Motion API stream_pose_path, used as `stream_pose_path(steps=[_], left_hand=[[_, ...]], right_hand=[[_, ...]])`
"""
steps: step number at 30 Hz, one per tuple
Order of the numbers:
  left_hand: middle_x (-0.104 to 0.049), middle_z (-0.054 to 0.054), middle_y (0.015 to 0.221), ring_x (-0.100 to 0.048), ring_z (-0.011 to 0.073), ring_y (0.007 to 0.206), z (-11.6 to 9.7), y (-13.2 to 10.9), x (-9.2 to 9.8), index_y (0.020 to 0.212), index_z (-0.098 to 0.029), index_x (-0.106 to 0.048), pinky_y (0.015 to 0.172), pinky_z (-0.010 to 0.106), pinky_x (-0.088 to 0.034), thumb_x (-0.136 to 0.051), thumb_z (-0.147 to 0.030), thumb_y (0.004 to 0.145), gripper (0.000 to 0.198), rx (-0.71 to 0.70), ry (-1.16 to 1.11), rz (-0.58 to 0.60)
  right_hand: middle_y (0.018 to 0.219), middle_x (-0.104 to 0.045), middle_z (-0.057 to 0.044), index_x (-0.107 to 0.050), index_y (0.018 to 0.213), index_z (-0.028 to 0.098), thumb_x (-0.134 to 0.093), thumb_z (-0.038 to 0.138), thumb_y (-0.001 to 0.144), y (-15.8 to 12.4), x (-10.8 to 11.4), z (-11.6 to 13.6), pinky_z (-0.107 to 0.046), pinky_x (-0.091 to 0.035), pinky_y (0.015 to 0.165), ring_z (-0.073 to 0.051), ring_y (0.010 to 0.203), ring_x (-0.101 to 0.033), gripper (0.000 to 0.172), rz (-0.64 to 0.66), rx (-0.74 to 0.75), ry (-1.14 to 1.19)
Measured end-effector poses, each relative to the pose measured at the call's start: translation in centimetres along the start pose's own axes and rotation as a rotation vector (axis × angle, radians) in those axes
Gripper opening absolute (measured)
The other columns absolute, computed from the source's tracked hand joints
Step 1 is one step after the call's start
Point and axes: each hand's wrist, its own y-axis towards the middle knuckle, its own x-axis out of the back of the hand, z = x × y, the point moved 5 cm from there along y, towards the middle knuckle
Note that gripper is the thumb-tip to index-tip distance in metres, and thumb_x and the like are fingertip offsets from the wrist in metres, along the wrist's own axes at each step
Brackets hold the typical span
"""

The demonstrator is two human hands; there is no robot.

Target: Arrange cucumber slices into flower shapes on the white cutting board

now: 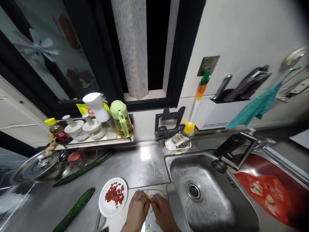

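My left hand (pixel 138 208) and my right hand (pixel 163 211) meet low in the middle, above a white cutting board (pixel 131 193). Both have their fingers closed in a pinch, tips almost touching. A tiny reddish bit shows between the fingertips, too small to name for certain. Pale green slices (pixel 151 196), which look like cucumber, lie under and around the fingers. Left of my left hand, a white plate (pixel 103 196) holds a heap of small red dried berries (pixel 115 194) resembling goji. Farther left a whole cucumber (pixel 74 209) lies on the counter.
A second cucumber (pixel 84 169) lies farther back, near a lidded pot (pixel 43 164). Condiment jars (pixel 74 129) and an oil bottle (pixel 122 119) stand on a rack. Right of the board is a steel sink (pixel 205 206) with a faucet (pixel 246 151) and red bag (pixel 270 193).
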Motion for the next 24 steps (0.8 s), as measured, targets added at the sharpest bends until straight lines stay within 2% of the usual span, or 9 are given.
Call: stream_pose_path(steps=[14,19,24], left_hand=[[-0.068,0.007,0.088,-0.061,0.0212,0.090,0.3,0.0,-0.1,0.081,-0.019,-0.070,0.081,0.037,-0.053,-0.049,-0.009,0.082,0.022,0.030,-0.081,0.061],[-0.069,0.009,0.094,-0.061,0.0219,0.095,0.2,-0.2,0.7,0.085,-0.019,-0.071,0.086,0.038,-0.052,-0.050,-0.013,0.083,0.022,0.084,-0.149,0.058],[-0.070,0.008,0.096,-0.062,0.0217,0.098,0.0,-0.5,1.8,0.088,-0.021,-0.072,0.090,0.037,-0.050,-0.054,-0.016,0.082,0.019,0.135,-0.235,-0.001]], right_hand=[[0.068,-0.058,-0.005,-0.050,0.071,0.022,-0.037,0.026,0.082,0.1,0.0,-0.3,-0.034,-0.038,0.067,-0.022,0.070,-0.055,0.017,0.012,-0.060,-0.036],[0.065,-0.058,-0.003,-0.055,0.071,0.021,-0.039,0.031,0.079,0.0,1.1,-0.4,-0.033,-0.038,0.065,-0.020,0.065,-0.053,0.020,-0.002,-0.128,0.015],[0.062,-0.058,-0.002,-0.058,0.066,0.021,-0.044,0.039,0.073,-0.2,3.1,-0.2,-0.033,-0.037,0.063,-0.020,0.063,-0.052,0.024,-0.023,-0.218,0.097]])
